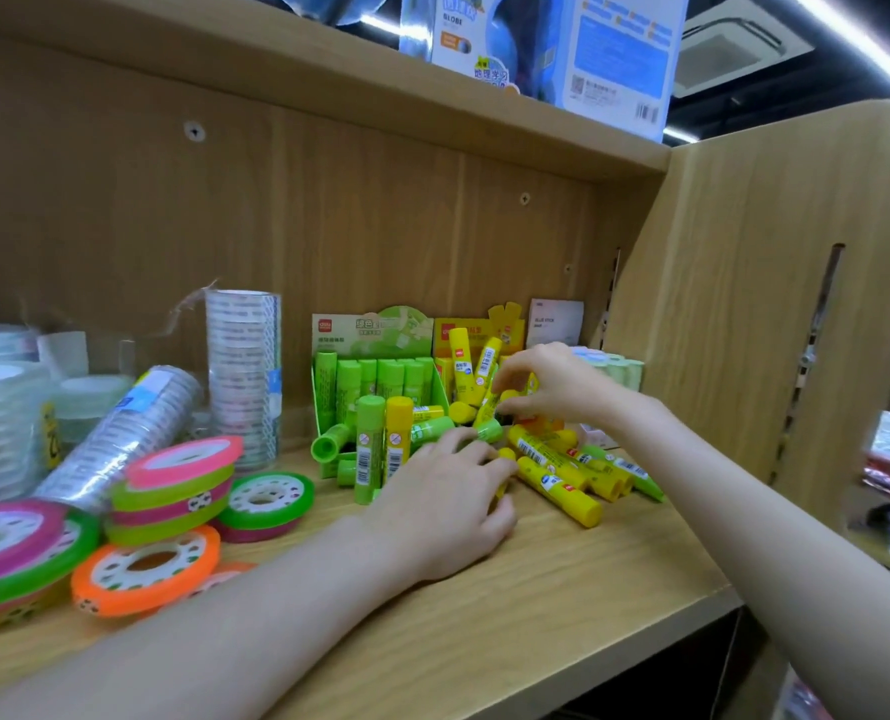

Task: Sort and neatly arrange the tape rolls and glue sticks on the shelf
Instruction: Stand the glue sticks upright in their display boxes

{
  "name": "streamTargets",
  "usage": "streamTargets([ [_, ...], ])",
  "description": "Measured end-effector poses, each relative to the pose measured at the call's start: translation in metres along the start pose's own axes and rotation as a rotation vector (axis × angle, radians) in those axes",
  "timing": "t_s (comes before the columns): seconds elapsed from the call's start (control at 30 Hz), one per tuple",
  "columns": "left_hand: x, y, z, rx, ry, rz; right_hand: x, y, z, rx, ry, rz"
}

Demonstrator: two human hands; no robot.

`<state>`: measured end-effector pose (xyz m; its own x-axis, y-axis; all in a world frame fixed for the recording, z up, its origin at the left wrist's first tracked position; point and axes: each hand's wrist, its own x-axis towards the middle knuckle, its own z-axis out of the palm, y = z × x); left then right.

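On the shelf (562,605) we have the tape rolls (147,569) piled at the left, a tall tape stack (244,376) upright behind them. To their right we see loose glue sticks (557,472) lying before two display boxes (375,330) against the back wall.

Yellow glue sticks (557,480) lie jumbled under the right grip (552,384); green glue sticks (375,381) stand boxed leftward; coloured tape rolls (173,491) are stacked far left.
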<state>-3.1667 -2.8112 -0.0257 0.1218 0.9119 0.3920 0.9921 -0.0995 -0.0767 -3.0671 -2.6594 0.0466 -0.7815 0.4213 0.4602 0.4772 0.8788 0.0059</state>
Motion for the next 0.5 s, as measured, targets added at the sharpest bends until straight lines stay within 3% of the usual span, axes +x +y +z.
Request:
streamTargets([
  [0.17,0.001,0.0,-0.001,-0.012,-0.004,-0.002,0.012,0.019,-0.01,-0.023,0.149,0.096],
  [0.5,0.002,-0.003,0.003,-0.005,0.033,0.021,0.021,0.028,-0.003,-0.084,0.067,0.091],
])
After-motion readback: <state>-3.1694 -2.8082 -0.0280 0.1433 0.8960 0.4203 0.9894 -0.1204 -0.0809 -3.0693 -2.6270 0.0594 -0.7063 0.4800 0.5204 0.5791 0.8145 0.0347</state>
